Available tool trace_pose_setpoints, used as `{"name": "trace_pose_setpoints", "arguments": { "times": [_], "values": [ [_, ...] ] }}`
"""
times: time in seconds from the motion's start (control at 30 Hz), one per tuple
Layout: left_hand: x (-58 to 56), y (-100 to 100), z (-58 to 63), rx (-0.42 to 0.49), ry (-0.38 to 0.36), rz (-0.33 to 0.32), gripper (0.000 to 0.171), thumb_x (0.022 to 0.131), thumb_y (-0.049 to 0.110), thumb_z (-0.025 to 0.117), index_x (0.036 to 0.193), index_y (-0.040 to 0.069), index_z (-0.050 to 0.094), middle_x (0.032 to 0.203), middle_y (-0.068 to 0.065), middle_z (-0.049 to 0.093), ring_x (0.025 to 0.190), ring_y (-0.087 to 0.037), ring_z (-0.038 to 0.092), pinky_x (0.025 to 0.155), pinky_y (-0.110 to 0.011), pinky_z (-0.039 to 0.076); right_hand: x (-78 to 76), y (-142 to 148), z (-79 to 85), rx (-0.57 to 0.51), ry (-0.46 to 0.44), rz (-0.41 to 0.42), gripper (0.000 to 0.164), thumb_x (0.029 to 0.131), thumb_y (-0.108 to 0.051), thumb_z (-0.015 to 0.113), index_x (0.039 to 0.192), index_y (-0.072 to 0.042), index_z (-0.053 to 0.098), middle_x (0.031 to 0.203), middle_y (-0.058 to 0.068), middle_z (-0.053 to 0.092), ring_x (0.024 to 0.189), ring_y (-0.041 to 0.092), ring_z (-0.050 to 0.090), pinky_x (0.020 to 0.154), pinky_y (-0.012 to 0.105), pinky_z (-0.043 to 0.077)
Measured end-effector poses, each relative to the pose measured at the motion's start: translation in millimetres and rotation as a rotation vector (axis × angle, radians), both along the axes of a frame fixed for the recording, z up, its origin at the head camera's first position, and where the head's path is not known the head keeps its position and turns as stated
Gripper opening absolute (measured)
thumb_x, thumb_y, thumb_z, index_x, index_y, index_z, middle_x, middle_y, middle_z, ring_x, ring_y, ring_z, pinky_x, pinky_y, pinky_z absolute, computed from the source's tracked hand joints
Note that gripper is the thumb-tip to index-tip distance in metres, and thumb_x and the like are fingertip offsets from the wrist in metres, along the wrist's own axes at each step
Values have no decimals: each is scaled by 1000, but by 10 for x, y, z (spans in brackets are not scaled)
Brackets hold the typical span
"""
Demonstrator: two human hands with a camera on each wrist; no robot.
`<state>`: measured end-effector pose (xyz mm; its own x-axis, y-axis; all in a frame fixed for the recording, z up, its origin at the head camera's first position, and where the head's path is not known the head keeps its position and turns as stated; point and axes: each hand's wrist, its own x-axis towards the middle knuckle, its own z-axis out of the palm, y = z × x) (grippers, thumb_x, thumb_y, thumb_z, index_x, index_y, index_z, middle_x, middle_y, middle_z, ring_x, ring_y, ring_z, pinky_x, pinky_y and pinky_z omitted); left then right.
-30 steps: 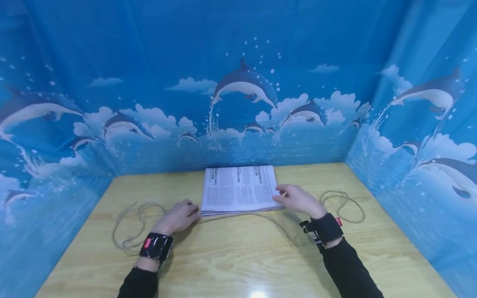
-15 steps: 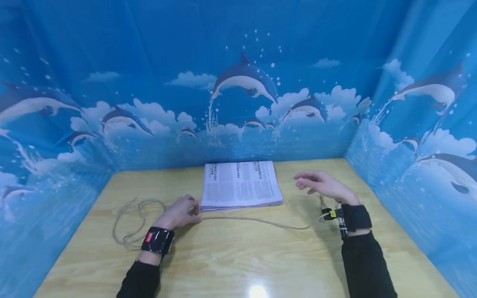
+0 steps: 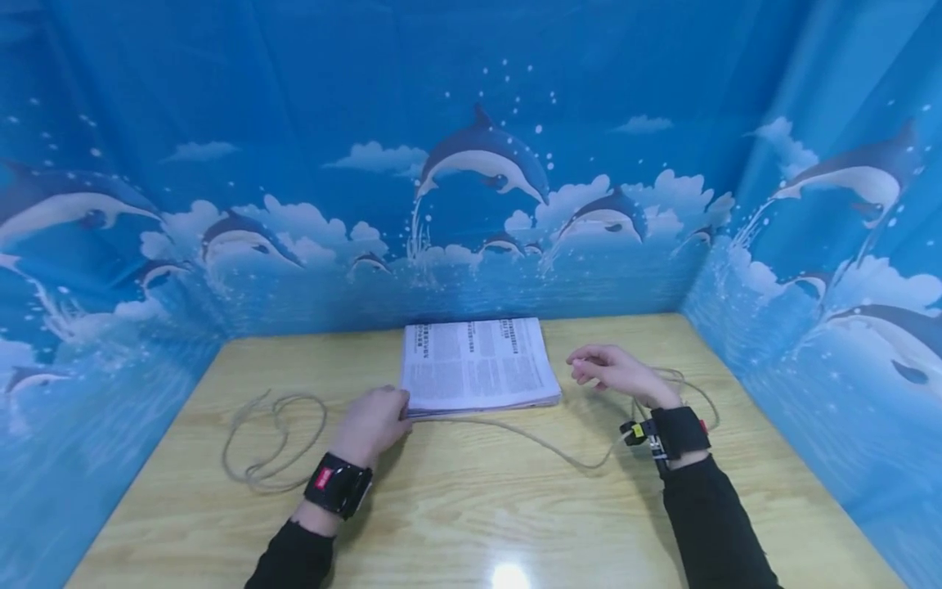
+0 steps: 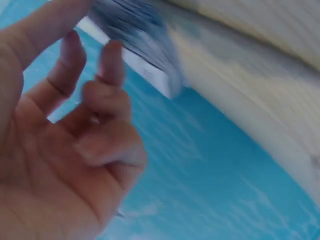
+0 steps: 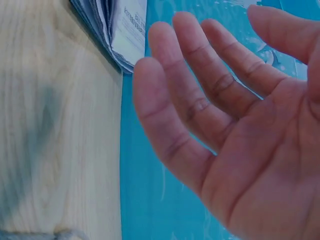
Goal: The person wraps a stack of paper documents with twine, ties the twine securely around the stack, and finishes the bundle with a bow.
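A folded stack of newspapers (image 3: 478, 366) lies at the back middle of the table. A thin tan rope (image 3: 518, 429) runs along the table in front of it. At the stack's front left corner, my left hand (image 3: 374, 421) pinches the rope between thumb and fingers; the contact point is hidden. In the left wrist view, the thumb points at the blurred newspapers (image 4: 145, 45) and the other fingers bend loosely. My right hand (image 3: 616, 373) hovers right of the stack, holding nothing. Its fingers (image 5: 200, 105) are relaxed and spread in the right wrist view.
Loose rope loops (image 3: 253, 470) lie at left on the wooden table (image 3: 471, 507), and more rope lies behind the right wrist. The rope passes at the camera on the right wristband (image 3: 680, 429). A dolphin-print curtain (image 3: 353, 245) closes the back and sides.
The right hand has left the stack's right edge, swung right, then come slightly back. The left hand has moved right to the stack's corner, and the rope's middle stretch has shifted with it.
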<state>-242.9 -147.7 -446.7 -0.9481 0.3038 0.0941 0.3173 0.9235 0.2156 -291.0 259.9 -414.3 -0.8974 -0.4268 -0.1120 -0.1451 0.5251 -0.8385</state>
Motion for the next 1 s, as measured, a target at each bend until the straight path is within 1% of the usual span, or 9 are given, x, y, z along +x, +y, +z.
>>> {"name": "trace_pose_setpoints", "arguments": {
  "times": [0.1,0.17,0.23,0.3,0.4,0.57,0.67,0.83,1.0],
  "values": [
    [38,207,-19,23,1,-119,16,80,17,79,77,15,63,72,3,58,64,-12,53,59,-29,46,-16,-29,-27,11,-13,-7,42,104,-24,48,134,6,51,116,30,61,110,42,60,86,51,52],
    [63,368,-53,40,-23,-221,9,82,16,77,84,14,68,78,3,62,68,-12,56,63,-27,48,-24,-34,-53,25,-23,-8,43,104,-25,48,134,6,51,117,29,61,109,42,60,85,50,52],
    [89,535,-95,20,-21,-304,10,85,17,75,94,14,71,86,1,65,74,-12,59,68,-26,50,-28,-36,-79,44,-19,-3,44,104,-25,48,134,7,50,116,29,62,107,41,60,83,48,52],
    [119,699,-132,-8,-7,-355,17,88,17,72,104,14,71,94,0,65,78,-12,60,69,-24,51,-29,-32,-109,62,-9,-1,43,104,-24,49,132,8,51,114,28,63,102,39,62,79,45,53],
    [155,930,-171,-41,59,-426,20,93,18,66,112,15,68,103,-2,64,81,-12,61,70,-22,51,-21,-18,-150,128,30,7,38,103,-20,51,128,9,54,106,26,65,92,34,64,73,42,53],
    [165,1261,-205,-51,155,-497,28,98,18,58,125,18,62,123,-5,59,76,-12,63,65,-21,52,1,-21,-196,303,87,27,31,101,-20,54,119,4,62,100,17,68,89,26,64,75,38,52],
    [152,1448,-219,-93,166,-527,26,98,20,58,124,20,62,122,-3,59,75,-11,63,63,-21,51,2,-40,-214,382,118,34,29,100,-23,55,116,-1,65,103,13,68,93,24,63,78,38,51],
    [186,1663,-214,-173,109,-556,16,97,25,61,111,21,68,106,0,61,75,-9,61,62,-19,48,4,-79,-268,399,116,24,27,101,-24,54,114,-3,65,98,10,68,88,20,62,76,37,50],
    [203,1741,-203,-289,155,-573,17,99,19,55,112,15,65,107,-3,61,70,-10,61,55,-21,48,7,-75,-283,379,105,29,27,101,-24,54,115,-3,65,101,10,68,90,20,62,76,36,50]
  ]
}}
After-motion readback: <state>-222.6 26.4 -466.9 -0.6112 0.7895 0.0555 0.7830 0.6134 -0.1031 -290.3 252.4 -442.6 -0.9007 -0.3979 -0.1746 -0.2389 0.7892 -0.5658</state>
